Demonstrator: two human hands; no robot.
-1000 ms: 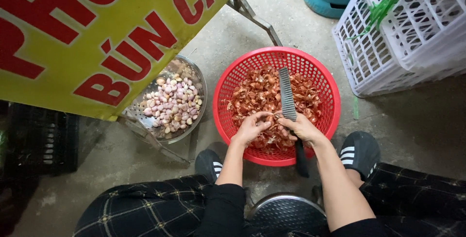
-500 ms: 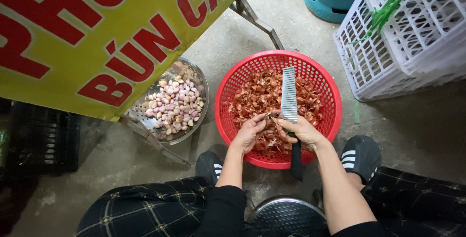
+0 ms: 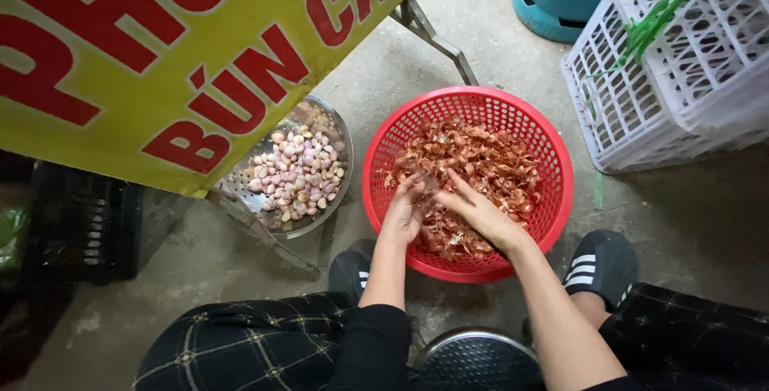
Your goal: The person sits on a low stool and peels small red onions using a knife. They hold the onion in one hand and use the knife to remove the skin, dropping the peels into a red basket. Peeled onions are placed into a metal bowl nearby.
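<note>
Where knife stood: hands (image 3: 448, 207) in basket (image 3: 553, 191).

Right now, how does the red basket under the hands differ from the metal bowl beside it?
The red basket is perforated plastic; the metal bowl is shiny steel. The red basket holds reddish-brown papery skins; the metal bowl holds pale pink peeled bulbs. Both hands, left hand and right hand, are in the red basket, while the metal bowl sits untouched, partly under the yellow sign. Both are round and stand on the concrete floor.
</note>
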